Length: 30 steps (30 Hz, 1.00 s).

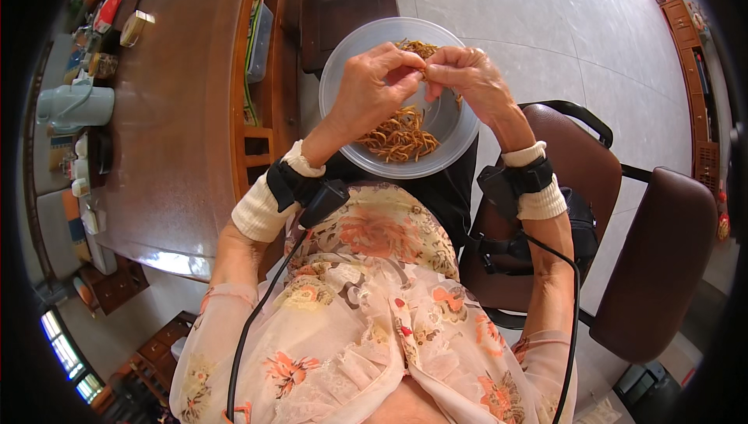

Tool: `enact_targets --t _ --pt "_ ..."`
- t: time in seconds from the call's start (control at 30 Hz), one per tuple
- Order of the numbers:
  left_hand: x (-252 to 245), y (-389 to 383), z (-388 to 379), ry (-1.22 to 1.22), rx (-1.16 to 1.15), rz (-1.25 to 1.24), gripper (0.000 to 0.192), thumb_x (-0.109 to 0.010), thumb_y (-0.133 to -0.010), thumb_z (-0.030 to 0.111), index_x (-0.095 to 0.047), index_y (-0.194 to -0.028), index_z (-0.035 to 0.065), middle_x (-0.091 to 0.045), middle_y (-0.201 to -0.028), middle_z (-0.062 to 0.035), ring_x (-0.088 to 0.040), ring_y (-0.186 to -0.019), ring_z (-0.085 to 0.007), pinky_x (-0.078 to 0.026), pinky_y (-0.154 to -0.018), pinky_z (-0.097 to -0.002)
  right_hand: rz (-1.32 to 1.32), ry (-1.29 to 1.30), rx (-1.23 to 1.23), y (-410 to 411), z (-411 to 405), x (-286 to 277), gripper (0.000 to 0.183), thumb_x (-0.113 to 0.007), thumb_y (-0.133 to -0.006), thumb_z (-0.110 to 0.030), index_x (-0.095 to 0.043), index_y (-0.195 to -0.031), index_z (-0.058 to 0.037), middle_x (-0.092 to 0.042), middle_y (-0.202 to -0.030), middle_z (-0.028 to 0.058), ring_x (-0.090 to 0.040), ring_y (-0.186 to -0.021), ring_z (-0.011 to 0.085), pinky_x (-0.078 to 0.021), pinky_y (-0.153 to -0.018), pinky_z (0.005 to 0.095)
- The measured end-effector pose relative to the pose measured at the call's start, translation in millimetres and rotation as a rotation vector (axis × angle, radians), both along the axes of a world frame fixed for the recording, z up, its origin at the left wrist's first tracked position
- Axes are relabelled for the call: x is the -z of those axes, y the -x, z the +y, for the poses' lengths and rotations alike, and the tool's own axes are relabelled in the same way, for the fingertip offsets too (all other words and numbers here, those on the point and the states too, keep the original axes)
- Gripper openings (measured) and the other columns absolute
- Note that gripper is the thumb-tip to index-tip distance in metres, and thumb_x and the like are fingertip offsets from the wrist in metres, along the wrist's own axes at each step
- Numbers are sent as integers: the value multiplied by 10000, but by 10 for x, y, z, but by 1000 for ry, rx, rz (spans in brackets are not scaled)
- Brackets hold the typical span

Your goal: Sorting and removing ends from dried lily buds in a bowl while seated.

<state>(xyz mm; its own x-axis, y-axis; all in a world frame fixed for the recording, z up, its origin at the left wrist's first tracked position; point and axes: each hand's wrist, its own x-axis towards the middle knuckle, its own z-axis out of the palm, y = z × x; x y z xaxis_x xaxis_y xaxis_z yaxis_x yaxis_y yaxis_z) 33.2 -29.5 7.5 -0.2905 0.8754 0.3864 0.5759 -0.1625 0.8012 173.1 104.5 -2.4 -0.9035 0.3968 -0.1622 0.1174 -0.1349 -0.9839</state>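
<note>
Both hands meet above a translucent plastic basin (342,53) that rests over my lap. My left hand (371,82) and my right hand (469,77) pinch a small brownish strand (423,73) between their fingertips, mostly covered by the fingers. Inside the basin, a larger pile of dried yellow-brown strands (403,140), which look like dried daylily buds, lies on the near side below my left hand. A second, smaller pile (416,47) sits at the far side, partly hidden behind the hands. A few strands (457,98) show beside my right wrist.
A glossy wooden table (181,102) stands on my left, bearing a pale thermos jug (76,105) and small boxes. Its open shelf holds a clear plastic bin (260,44). Dark wooden furniture (349,20) is beyond the basin. To my right, a brown padded chair (575,149) carries a black bag (578,228). Cables run from both wrist straps.
</note>
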Motion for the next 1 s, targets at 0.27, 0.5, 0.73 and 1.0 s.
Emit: enact_targets --t 0.27,0.5,0.73,1.0 --pt "44 32 10 79 -29 -374 74 -630 -816 70 -650 -861 16 -624 -758 -20 -588 -689 -86 -484 -642 -206 93 86 157 38 -103 -3 137 -638 -853 -149 -650 -845 -13 -631 -706 61 -617 -645 130 -485 -656 248" --pt "72 82 42 166 -5 -661 122 -601 -848 125 -634 -865 9 -616 -723 -29 -581 -655 -84 -477 -640 -212 -18 -282 146 87 -184 -136 113 -610 -848 -116 -652 -865 -13 -639 -719 46 -601 -654 95 -476 -661 221" --pt "119 193 22 245 264 -1302 125 -591 -848 131 -615 -909 24 -623 -746 -54 -588 -645 -136 -484 -648 -262 70 -442 187 132 -204 -153 149 -575 -780 -121 -629 -840 4 -618 -650 54 -591 -620 108 -472 -607 250" --pt "166 146 42 203 346 -1505 138 -561 -885 126 -603 -961 19 -626 -829 -47 -588 -699 -120 -488 -672 -283 143 -867 358 149 -284 -147 81 -597 -777 -106 -569 -823 -45 -630 -746 107 -623 -670 261 -495 -645 337"
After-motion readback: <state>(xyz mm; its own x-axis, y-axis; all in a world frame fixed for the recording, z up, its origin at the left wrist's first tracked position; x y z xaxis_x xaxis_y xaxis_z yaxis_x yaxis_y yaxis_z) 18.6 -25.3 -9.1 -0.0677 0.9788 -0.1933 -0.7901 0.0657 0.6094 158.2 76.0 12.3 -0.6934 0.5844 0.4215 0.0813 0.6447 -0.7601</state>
